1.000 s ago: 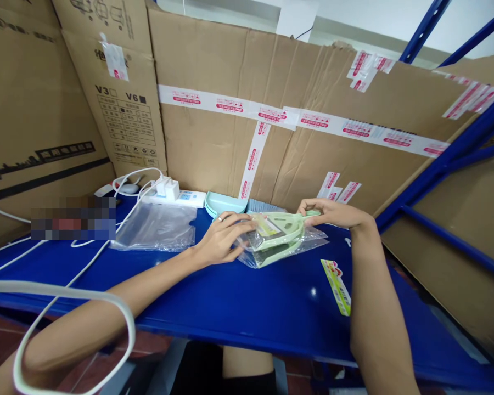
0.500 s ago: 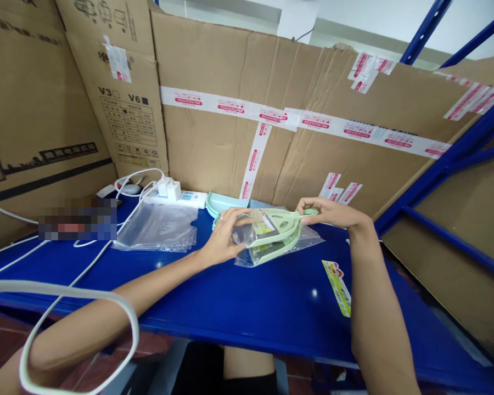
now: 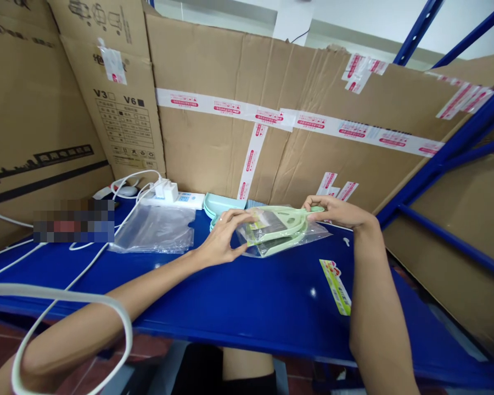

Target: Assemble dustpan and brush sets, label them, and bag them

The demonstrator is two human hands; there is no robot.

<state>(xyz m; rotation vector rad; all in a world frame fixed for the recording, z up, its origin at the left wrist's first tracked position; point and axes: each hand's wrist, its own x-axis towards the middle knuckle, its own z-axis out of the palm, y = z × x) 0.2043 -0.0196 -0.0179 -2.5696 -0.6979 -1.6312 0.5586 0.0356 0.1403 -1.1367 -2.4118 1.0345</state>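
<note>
A light green dustpan (image 3: 292,213) with what look like grey bristles against it lies partly inside a clear plastic bag (image 3: 313,235), above the blue table. My right hand (image 3: 331,209) pinches its handle at the right end. At the left end, my left hand (image 3: 224,238) has fingers on top and thumb below, curled round the bag's edge; its exact contact is partly hidden. A yellow-green printed card (image 3: 336,288) rests on the table by my right forearm. Behind my left hand sit turquoise dustpans (image 3: 224,204), partly covered.
Flat clear bags (image 3: 154,230) lie left on the blue table (image 3: 251,302). Behind them stands a white power strip (image 3: 189,199) with plugs. A white cable (image 3: 66,293) loops over my left forearm. Cardboard (image 3: 206,66) walls the back; a blue metal frame (image 3: 444,164) rises at right.
The dustpan and bag have shifted slightly right, together with my right hand. My left thumb has come down into clearer view beside the bag's left end. The camera has turned slightly.
</note>
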